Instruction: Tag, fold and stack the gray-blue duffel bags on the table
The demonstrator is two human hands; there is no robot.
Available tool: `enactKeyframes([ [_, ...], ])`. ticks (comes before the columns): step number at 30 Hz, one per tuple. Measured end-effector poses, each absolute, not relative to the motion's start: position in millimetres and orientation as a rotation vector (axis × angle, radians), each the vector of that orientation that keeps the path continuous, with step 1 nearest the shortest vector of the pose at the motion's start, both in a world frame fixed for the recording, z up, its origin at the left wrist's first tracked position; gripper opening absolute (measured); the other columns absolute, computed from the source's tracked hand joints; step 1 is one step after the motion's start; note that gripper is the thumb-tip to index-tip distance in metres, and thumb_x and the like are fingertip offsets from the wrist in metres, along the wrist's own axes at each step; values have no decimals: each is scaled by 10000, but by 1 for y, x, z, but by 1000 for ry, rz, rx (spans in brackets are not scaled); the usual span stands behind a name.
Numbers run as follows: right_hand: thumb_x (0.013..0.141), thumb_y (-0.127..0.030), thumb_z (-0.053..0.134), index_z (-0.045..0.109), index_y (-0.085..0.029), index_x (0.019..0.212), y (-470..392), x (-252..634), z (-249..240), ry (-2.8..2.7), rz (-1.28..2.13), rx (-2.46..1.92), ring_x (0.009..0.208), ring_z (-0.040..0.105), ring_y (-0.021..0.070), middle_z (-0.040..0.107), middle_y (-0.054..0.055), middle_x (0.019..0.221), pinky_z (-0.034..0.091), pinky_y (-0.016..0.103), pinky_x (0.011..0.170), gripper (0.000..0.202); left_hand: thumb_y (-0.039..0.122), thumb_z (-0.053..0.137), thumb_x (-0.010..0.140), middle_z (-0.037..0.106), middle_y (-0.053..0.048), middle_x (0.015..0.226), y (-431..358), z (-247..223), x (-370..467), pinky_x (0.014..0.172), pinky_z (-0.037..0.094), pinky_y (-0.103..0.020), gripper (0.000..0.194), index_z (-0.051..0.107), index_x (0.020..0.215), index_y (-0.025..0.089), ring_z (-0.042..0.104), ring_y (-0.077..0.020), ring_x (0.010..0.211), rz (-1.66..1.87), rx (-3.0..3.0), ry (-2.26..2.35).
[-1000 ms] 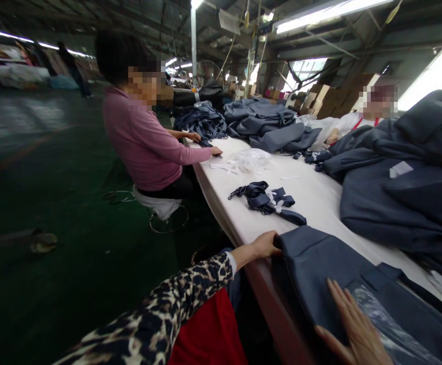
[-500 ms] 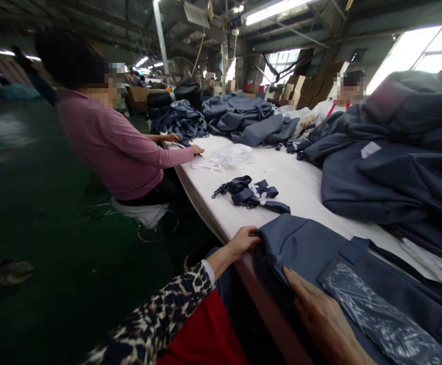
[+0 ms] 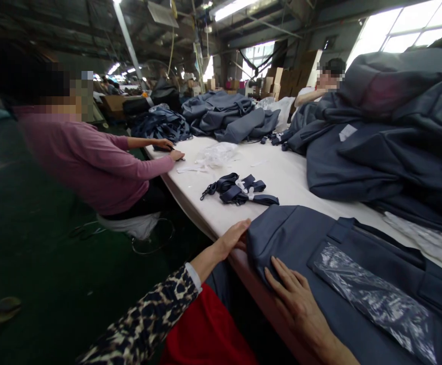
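A dark blue-grey bag (image 3: 289, 228) lies flat along the table's front edge, with a strap handle (image 3: 390, 241) and a clear plastic packet (image 3: 373, 296) on its upper face. My left hand (image 3: 232, 239) rests against the bag's left end, fingers fairly straight and touching its edge; the fingertips are partly hidden. My right hand (image 3: 300, 304) lies on the bag's near side, fingers stretched out and slightly apart. Beyond the bag sits a small bundle of dark straps (image 3: 240, 190) with white ties and a metal clip.
Large piles of blue-grey bags (image 3: 358, 167) stand at the right and far end of the white table (image 3: 293, 172). Thin clear plastic (image 3: 217, 153) lies mid-table. A co-worker in a pink top (image 3: 103, 157) sits at the left, handling straps. Another person (image 3: 308, 94) is behind the pile.
The view has swung right, shifting everything leftward. My right hand has turned flatter onto the bag, its fingers now spread. The bag's left end looks smoother, and my left fingers are straighter against it.
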State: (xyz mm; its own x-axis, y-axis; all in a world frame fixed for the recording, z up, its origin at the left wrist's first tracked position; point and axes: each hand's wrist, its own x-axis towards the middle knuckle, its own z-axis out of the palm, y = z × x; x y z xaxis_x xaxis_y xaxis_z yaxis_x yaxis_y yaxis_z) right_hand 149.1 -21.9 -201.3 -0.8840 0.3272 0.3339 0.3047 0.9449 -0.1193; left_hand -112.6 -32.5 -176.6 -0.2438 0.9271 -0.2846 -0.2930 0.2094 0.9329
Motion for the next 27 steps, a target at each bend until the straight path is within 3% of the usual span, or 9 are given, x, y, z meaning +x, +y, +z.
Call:
enactKeyframes([
  [2, 934, -147, 453, 425, -240, 1477, -22, 147, -201, -2742, 128, -463, 1440, 337, 268, 350, 126, 1569, 399, 454, 1065, 552, 423, 860, 642, 697, -69, 1041, -32, -175, -109, 792, 546, -292, 723, 535, 1239, 178, 670, -184, 894, 1340, 720, 1338],
  [5, 954, -183, 466, 395, -238, 1495, -26, 146, -195, -2767, 181, -504, 1455, 305, 265, 326, 124, 1580, 369, 479, 1112, 549, 313, 915, 556, 706, -59, 973, -30, -176, -102, 790, 543, -299, 803, 494, 1224, 161, 671, -178, 839, 1342, 726, 1362],
  [10, 993, -349, 483, 320, -330, 1524, -30, 175, -177, -2852, 319, -613, 1453, 313, 238, 331, 52, 1585, 329, 487, 1159, 556, 365, 855, 642, 690, -19, 922, -44, -178, -96, 679, 541, -259, 711, 425, 1186, 208, 665, -147, 731, 1335, 695, 1367],
  [14, 962, -393, 541, 177, -360, 1558, -36, 211, -173, -2870, 283, -842, 1476, 247, 270, 221, 46, 1621, 296, 525, 1170, 699, 459, 760, 750, 696, -38, 979, -58, -173, -115, 713, 565, -328, 645, 416, 1249, 239, 688, -209, 813, 1158, 825, 1463],
  [17, 962, -404, 537, 142, -356, 1563, -41, 220, -174, -2869, 308, -887, 1482, 228, 270, 182, 43, 1628, 275, 527, 1180, 721, 484, 719, 764, 678, -90, 1057, -56, -148, -127, 856, 539, -459, 577, 502, 1219, 204, 654, -307, 983, 914, 1265, 1853],
  [20, 956, -434, 541, 135, -363, 1562, -43, 217, -176, -2867, 327, -885, 1486, 211, 271, 159, 33, 1632, 274, 531, 1180, 734, 393, 656, 821, 598, -119, 1265, -41, -104, -102, 1073, 383, -516, 447, 559, 1209, 193, 500, -346, 1243, 975, 1897, 2083],
  [22, 949, -434, 553, 137, -363, 1562, -43, 216, -177, -2858, 321, -888, 1487, 208, 273, 154, 31, 1634, 266, 533, 1183, 744, 331, 534, 921, 604, -88, 1274, -23, -76, -56, 1102, 368, -446, 331, 562, 1226, 208, 505, -279, 1242, 990, 2209, 1803],
  [24, 941, -431, 565, 137, -362, 1563, -42, 216, -177, -2857, 321, -893, 1484, 219, 271, 169, 29, 1631, 261, 527, 1187, 758, 291, 530, 936, 636, -59, 1233, 1, -62, 3, 1052, 421, -382, 275, 592, 1196, 229, 553, -239, 1172, 848, 2386, 1417],
  [27, 926, -433, 585, 134, -360, 1565, -42, 219, -177, -2862, 326, -900, 1479, 239, 262, 190, 23, 1628, 262, 503, 1193, 786, 277, 581, 925, 653, -65, 1206, 42, -79, 84, 1009, 452, -377, 251, 629, 1162, 209, 578, -243, 1126, 711, 2489, 1099],
])
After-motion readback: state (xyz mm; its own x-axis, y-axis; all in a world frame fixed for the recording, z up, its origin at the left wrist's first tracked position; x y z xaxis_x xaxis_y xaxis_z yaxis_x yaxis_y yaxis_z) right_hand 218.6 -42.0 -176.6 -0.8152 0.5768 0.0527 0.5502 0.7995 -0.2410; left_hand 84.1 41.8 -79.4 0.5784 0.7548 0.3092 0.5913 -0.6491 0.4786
